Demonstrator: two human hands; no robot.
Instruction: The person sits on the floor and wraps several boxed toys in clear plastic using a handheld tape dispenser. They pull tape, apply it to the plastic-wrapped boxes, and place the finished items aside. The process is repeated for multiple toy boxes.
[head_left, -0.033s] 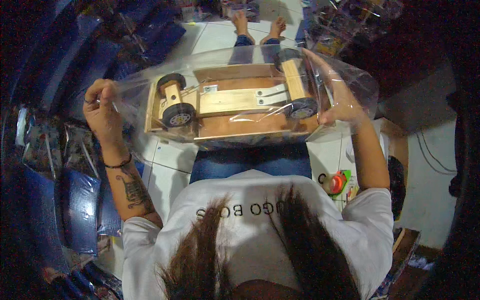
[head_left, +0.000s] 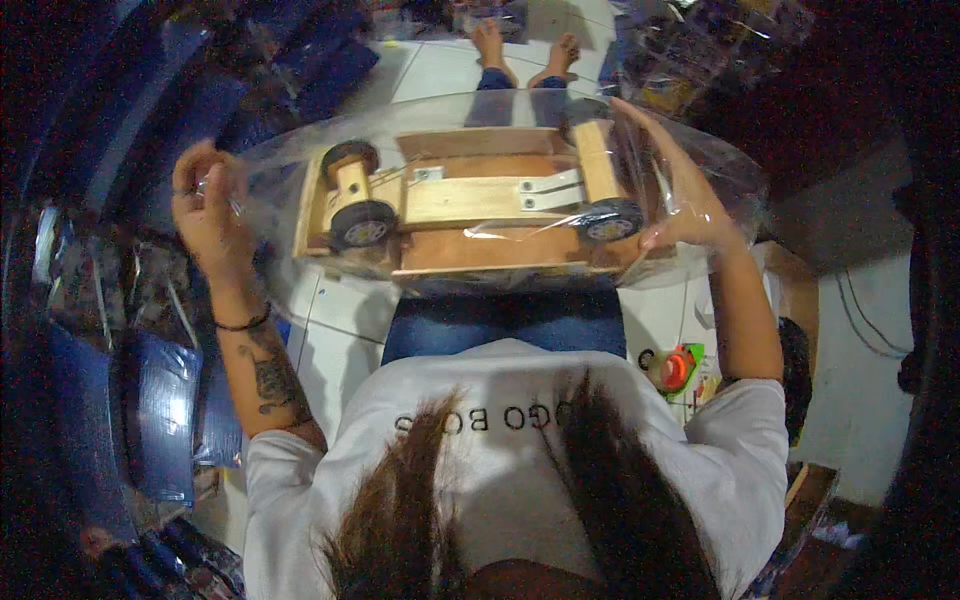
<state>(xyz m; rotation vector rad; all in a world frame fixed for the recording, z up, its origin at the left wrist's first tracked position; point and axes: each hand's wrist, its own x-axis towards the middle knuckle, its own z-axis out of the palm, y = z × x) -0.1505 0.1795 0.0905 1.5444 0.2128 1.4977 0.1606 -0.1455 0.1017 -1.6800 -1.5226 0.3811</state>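
A wooden toy truck (head_left: 465, 203) with black wheels hangs over my lap, underside toward me. Around it is a loose clear plastic bag (head_left: 280, 190), shiny and creased. My left hand (head_left: 212, 195) is closed on the bag's left end, apart from the truck; the fingers are a little blurred. At the truck's right end, my right hand (head_left: 685, 200) grips it through the plastic, thumb near the lower edge and fingers reaching up the far side. Pale metal strips with screws show on the truck's underside.
Blue plastic-wrapped packages (head_left: 165, 410) stand in stacks to my left. An orange and green tape dispenser (head_left: 682, 368) lies on the floor to my right. More clear-wrapped goods (head_left: 690, 50) fill the far right. A white wall (head_left: 860, 400) rises on the right.
The truck and both hands have shifted slightly to the right. My left hand has turned a little, and the bag's left side bulges rounder.
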